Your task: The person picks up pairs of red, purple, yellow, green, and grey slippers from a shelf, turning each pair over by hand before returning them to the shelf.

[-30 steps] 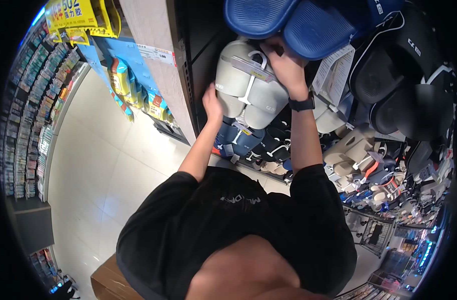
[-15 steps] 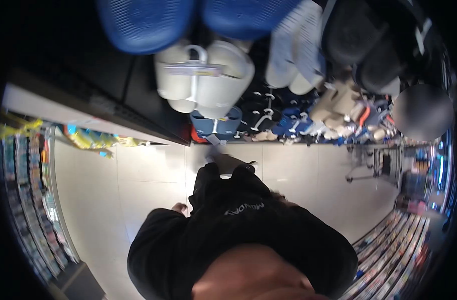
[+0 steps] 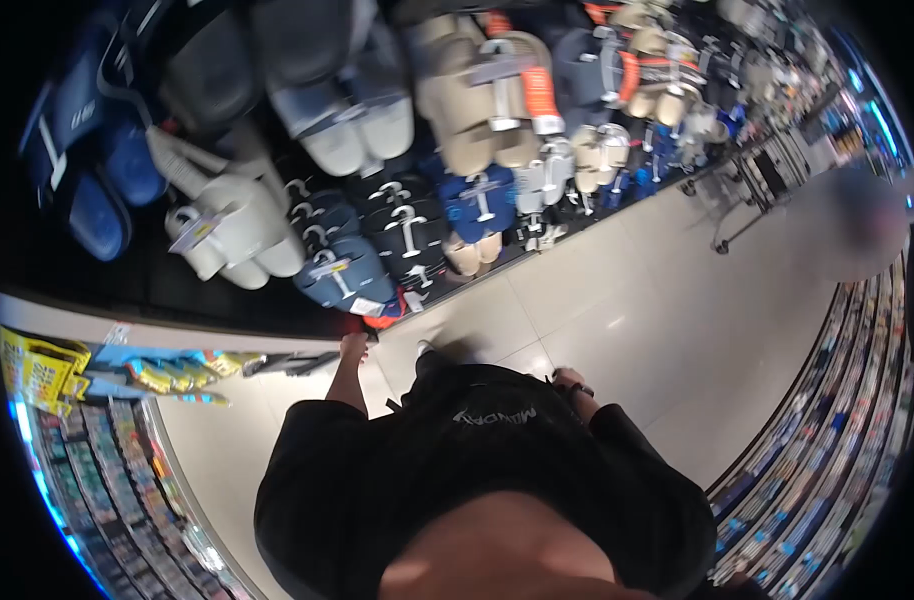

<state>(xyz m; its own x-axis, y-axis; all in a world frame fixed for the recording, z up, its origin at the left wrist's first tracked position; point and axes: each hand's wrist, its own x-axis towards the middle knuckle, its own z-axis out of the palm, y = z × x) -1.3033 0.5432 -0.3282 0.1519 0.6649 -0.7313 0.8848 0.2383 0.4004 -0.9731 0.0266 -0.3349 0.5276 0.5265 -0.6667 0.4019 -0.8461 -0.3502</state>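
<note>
My left hand (image 3: pixel 354 347) is at the lower corner of the dark shelf (image 3: pixel 267 325), close to its edge; its fingers look loosely apart, with nothing visible in them. Whether it touches the shelf is unclear. My right hand (image 3: pixel 565 377) hangs low beside my body, a dark band on its wrist; its fingers are small and partly hidden. Nearest the left hand are blue-grey slides (image 3: pixel 347 277) on a hanger. White slides (image 3: pixel 239 228) hang to their left, and dark blue slides (image 3: pixel 480 202) to their right.
Rows of slippers and sandals fill the rack ahead. A shopping cart (image 3: pixel 772 170) stands at the right on the pale tiled floor (image 3: pixel 617 290). Packed shelves (image 3: pixel 827 430) line the lower right. Yellow packets (image 3: pixel 42 365) hang at the left, above more stocked shelves (image 3: pixel 127 480).
The view has turned, and the slipper rack now runs diagonally with more of it showing. My left hand has reached forward to the shelf corner. My right hand has come into clearer view.
</note>
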